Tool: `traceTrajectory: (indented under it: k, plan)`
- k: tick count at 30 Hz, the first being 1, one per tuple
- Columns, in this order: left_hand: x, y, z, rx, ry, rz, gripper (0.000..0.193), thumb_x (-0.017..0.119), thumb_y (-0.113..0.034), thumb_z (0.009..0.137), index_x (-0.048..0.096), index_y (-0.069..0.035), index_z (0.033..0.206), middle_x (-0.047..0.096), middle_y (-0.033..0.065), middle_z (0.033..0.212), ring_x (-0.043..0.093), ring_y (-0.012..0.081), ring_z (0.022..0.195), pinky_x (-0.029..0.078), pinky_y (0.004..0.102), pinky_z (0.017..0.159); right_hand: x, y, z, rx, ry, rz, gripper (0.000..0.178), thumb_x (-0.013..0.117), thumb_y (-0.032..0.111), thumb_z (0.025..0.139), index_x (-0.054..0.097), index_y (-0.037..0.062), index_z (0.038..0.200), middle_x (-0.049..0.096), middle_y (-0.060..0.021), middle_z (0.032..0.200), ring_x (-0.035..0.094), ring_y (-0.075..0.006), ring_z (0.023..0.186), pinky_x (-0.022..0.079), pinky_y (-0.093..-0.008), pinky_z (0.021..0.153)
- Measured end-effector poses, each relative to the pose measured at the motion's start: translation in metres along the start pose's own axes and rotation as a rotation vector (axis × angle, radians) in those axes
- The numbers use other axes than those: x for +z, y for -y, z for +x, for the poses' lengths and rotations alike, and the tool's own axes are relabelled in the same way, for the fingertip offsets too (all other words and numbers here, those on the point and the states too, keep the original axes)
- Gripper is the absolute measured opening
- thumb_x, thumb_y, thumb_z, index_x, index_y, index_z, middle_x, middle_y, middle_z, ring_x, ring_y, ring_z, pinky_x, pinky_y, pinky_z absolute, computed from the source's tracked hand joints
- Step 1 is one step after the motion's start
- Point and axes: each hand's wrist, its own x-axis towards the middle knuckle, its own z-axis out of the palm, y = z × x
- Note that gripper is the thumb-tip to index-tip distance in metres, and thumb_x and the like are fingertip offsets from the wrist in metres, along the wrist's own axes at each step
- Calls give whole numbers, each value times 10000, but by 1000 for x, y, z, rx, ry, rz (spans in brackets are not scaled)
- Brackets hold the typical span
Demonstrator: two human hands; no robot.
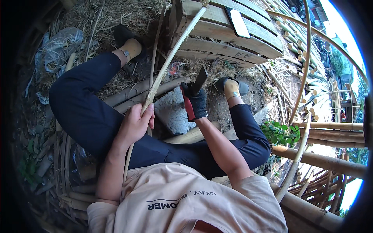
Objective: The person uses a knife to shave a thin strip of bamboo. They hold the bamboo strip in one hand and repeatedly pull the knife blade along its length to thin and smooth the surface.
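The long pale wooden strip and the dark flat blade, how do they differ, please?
The long pale wooden strip is tan, the dark flat blade nearly black. The strip looks longer than the blade's visible part. The bare left hand grips the strip; the blade juts from the gloved right hand. Both are narrow.

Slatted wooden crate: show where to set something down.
Bare: crate slats either side of the black, white-screened phone. Crowded: strawy ground before the crate, where the black-red gloved right hand holds a dark flat blade.
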Motion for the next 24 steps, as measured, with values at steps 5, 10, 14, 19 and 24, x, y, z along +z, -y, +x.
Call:
traceTrajectory:
  k: [5, 10, 14, 19, 24]
  plan:
    - [-2, 6, -2, -26, -50, 42, 448, 508, -353, 1062, 577, -2, 793, 612, 53, 643, 621, 136, 576, 514, 313, 574, -2, -6, -5, -175, 5, -168, 233, 749, 206, 897, 652, 18, 994, 649, -111, 867, 594, -251, 735, 490, -350, 712]
    - [2, -1, -2, -15, -35, 70, 445, 503, -354, 1064, 572, -6, 795, 610, 53, 643, 626, 138, 586, 518, 314, 584, -1, -12, -7, -137, 154, 116, 178, 746, 148, 903, 720, 29, 1032, 641, -25, 828, 570, -137, 747, 479, -310, 697]
    - [1, 0, -3, -17, -29, 80, 437, 499, -349, 1066, 569, -8, 801, 605, 50, 640, 627, 137, 588, 519, 314, 578, -3, -2, -6, 66, 258, -134, 180, 739, 197, 917, 716, 25, 966, 656, -48, 793, 569, -149, 729, 474, -323, 684]
    - [4, -1, -1, -28, -20, 56, 407, 493, -341, 1069, 565, -13, 839, 593, 47, 632, 601, 130, 569, 516, 313, 563, -1, -10, -5, 66, 189, -95, 242, 747, 235, 916, 657, 29, 829, 627, -47, 698, 520, -140, 646, 452, -341, 628]
    - [3, -3, -2, -71, 6, 8, 368, 494, -330, 1069, 560, -16, 889, 585, 38, 644, 562, 114, 553, 492, 301, 545, -7, 16, -12, 29, 195, -12, 207, 767, 213, 887, 657, 40, 854, 645, -69, 705, 578, -156, 621, 475, -340, 599]
